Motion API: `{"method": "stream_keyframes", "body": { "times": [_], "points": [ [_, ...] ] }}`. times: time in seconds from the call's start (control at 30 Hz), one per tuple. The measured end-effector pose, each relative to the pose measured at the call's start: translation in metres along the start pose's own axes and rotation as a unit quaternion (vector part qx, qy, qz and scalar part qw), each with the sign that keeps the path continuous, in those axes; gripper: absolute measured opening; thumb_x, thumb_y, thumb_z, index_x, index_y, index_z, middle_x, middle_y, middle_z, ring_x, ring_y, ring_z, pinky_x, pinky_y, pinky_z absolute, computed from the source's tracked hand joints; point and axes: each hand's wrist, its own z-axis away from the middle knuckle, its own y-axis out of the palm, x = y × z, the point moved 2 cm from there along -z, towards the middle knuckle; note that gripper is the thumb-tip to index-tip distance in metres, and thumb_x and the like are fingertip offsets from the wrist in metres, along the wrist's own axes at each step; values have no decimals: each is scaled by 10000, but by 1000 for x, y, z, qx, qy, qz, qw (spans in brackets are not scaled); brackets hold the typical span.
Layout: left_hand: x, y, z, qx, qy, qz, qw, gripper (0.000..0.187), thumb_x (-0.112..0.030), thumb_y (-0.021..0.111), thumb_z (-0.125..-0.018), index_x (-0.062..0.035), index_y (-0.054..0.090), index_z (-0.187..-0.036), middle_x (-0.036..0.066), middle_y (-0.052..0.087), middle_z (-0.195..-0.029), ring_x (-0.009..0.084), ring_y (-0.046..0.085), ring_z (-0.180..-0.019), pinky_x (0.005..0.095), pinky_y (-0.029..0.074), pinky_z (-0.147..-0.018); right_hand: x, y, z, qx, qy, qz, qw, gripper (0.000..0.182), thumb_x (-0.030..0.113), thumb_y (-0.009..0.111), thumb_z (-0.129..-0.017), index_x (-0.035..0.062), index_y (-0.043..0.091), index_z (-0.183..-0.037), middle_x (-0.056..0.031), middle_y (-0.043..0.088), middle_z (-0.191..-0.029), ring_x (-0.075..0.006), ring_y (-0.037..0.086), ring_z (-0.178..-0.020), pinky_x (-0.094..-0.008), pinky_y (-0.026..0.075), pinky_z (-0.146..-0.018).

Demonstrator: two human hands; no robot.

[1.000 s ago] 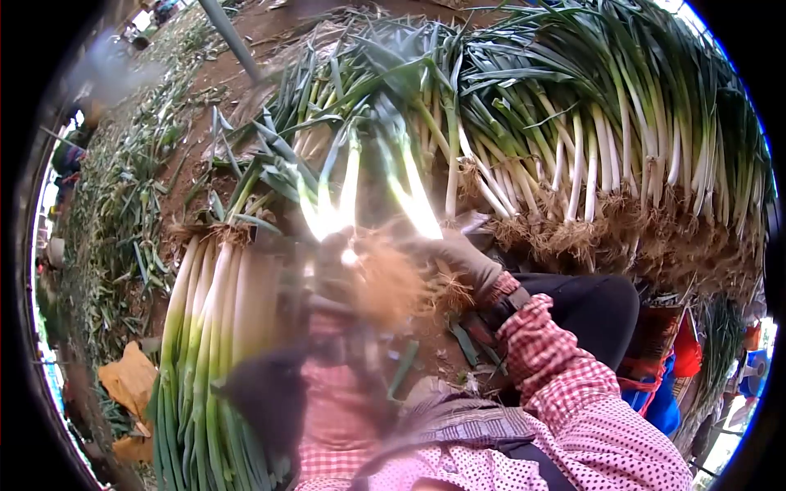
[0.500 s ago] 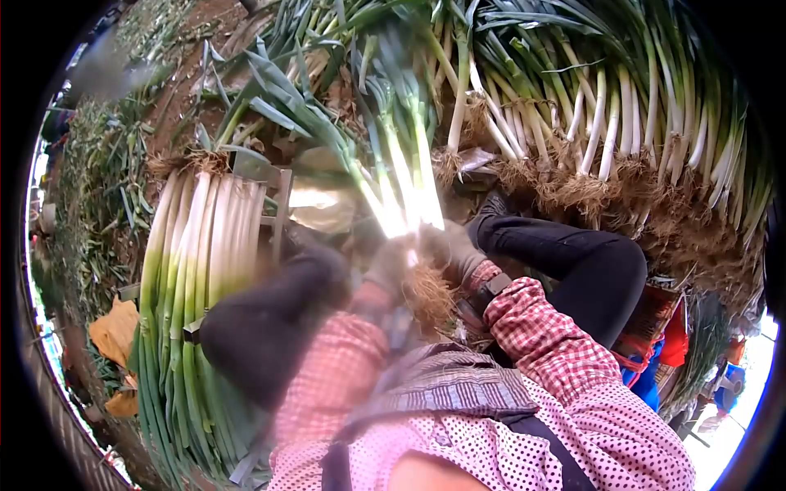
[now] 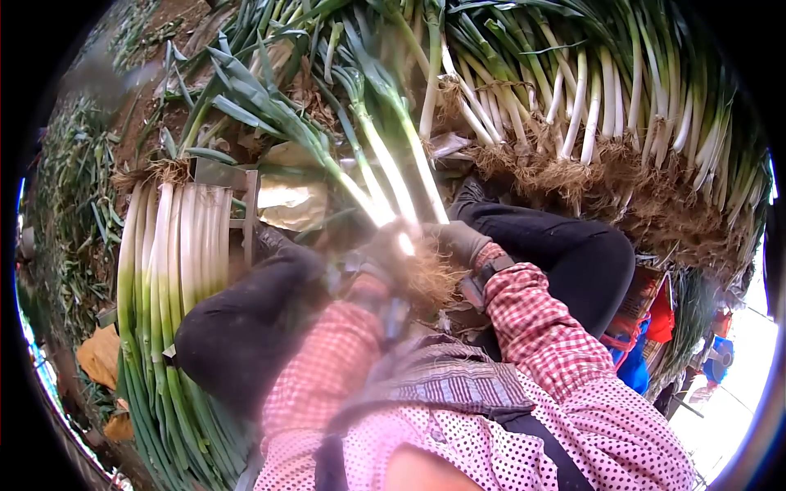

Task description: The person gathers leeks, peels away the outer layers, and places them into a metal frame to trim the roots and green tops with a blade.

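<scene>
Gloved, my left hand [image 3: 391, 248] is wrapped round the white lower stems of several leeks [image 3: 378, 164], just above their roots. Close beside it, my right hand [image 3: 458, 241] grips another leek [image 3: 422, 168] near its root end. Brown tangled roots [image 3: 430, 280] hang between the two hands. The green leaves of the held leeks point away toward the top. Glare and blur hide some of the finger detail.
Leeks with roots [image 3: 594, 114] lie in a long row at the upper right. A trimmed stack of leeks [image 3: 168, 245] rests in a wooden frame [image 3: 250, 204] at left. My bent legs flank the hands. Leaf scraps [image 3: 70, 180] cover the ground far left.
The held leeks have spread apart, with the one in my right hand now separated from those in my left. The whole view has shifted a little, so the surroundings appear farther left.
</scene>
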Motion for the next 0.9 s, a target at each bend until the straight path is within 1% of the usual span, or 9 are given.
{"method": "stream_keyframes", "body": {
  "times": [0.1, 0.17, 0.47, 0.5, 0.57, 0.67, 0.73, 0.77, 0.9],
  "points": [
    [10, -8, 7, -28, -241, 261, 934, 302, -267, 496, -1013, -15, 596, -1146, 145, 662, -993, 277, 646, -842, 434, 559, -808, -37, 1, -31, -120, -73, 25, 990, 418, 369, 722, -892, -21, 648, -1025, -53, 600, -746, -154, 537, -593, -296, 418, -503],
    [38, -18, 10, -97, -352, 345, 865, 308, -262, 476, -1024, -7, 590, -1155, 153, 661, -1016, 278, 646, -865, 425, 557, -818, -58, 1, -58, -68, -20, -119, 990, 474, 416, 721, -884, -19, 643, -1057, -80, 627, -822, -171, 578, -680, -297, 455, -568],
    [-23, -39, 17, -154, -406, 122, 892, 254, -72, 569, -890, -5, 626, -1129, 115, 657, -927, 248, 632, -769, 343, 522, -742, -2, 67, -39, -32, -50, 133, 989, 474, 314, 769, -812, -50, 669, -1097, -152, 711, -982, -214, 669, -901, -341, 514, -855],
    [-20, -43, 18, -143, -404, 152, 891, 283, -73, 584, -865, 11, 617, -1133, 143, 651, -968, 238, 629, -824, 354, 520, -747, -1, 66, -40, -44, -95, 329, 938, 466, 332, 726, -826, -27, 669, -1118, -180, 711, -1021, -247, 681, -928, -345, 514, -868],
    [1, -52, 24, 4, -203, 101, 974, 376, -43, 567, -845, 32, 576, -1214, 157, 634, -1105, 246, 608, -956, 356, 500, -853, 11, 75, -15, -33, -89, 287, 953, 512, 419, 679, -849, -11, 665, -1127, -168, 711, -1003, -235, 688, -883, -338, 538, -784],
    [27, -53, 20, 127, -112, 429, 887, 433, -55, 589, -844, 23, 551, -1268, 152, 639, -1186, 281, 611, -1067, 400, 483, -984, -16, 65, -14, 3, -77, 275, 958, 508, 426, 647, -862, -11, 650, -1120, -197, 705, -967, -267, 692, -821, -350, 553, -728],
    [2, -43, 24, 11, -221, 571, 791, 364, -96, 643, -871, 15, 582, -1212, 149, 669, -1121, 275, 640, -1033, 420, 523, -938, -38, 69, -25, 12, -268, 414, 870, 442, 363, 628, -867, -7, 650, -1108, -218, 698, -949, -303, 686, -819, -369, 547, -747],
    [32, -44, 9, -45, -257, 430, 864, 346, -98, 686, -850, 8, 600, -1168, 137, 685, -1053, 262, 662, -937, 396, 553, -845, -40, 72, -31, 54, -161, 439, 882, 440, 408, 567, -884, 32, 650, -1096, -286, 660, -1035, -429, 628, -997, -431, 503, -881],
    [48, -41, -4, -151, -324, 139, 923, 308, -72, 786, -771, 19, 636, -1024, 110, 695, -887, 220, 680, -742, 328, 578, -661, -42, 78, -43, 236, -39, 496, 835, 414, 366, 593, -842, 5, 650, -1034, -233, 687, -953, -402, 653, -909, -416, 512, -846]
  ]
}}
